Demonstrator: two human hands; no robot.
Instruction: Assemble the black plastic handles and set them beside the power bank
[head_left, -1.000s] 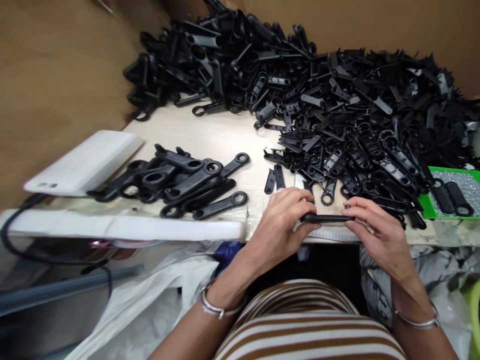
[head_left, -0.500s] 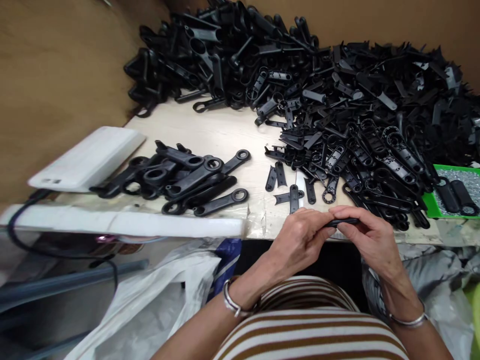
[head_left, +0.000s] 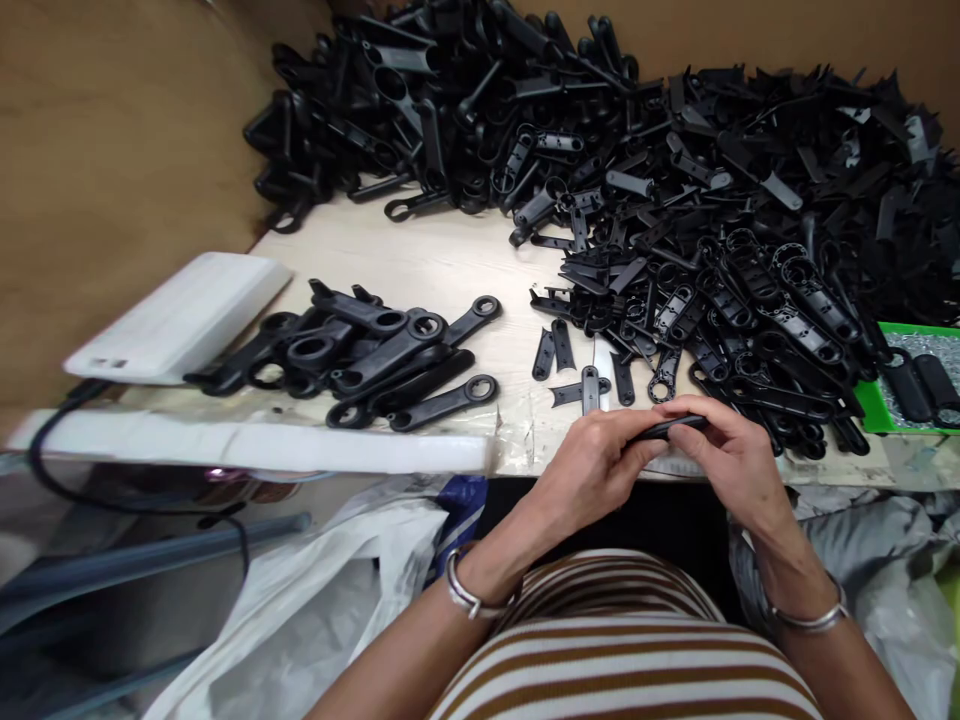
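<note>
A slim black plastic handle part (head_left: 670, 428) is pinched between both hands just over the table's front edge. My left hand (head_left: 596, 462) is closed on its left end, fingers hiding much of it. On the other end, my right hand (head_left: 731, 460) grips with thumb below and fingers above. Just beyond my hands lie a few small flat black plates (head_left: 590, 388). A ring-ended black piece (head_left: 663, 378) rests behind the held part. To the left sits a small pile of black ring-ended handles (head_left: 375, 350).
A large heap of black plastic parts (head_left: 675, 200) covers the back and right of the table (head_left: 360, 240). At right stands a green tray (head_left: 872, 405) of small shiny pieces. A white box (head_left: 176, 315) with a cable and a white foam strip (head_left: 247, 440) lie left.
Both hands have shifted slightly left and up with the black part, and more of it shows between the fingers. The view has moved a little; the piles look unchanged.
</note>
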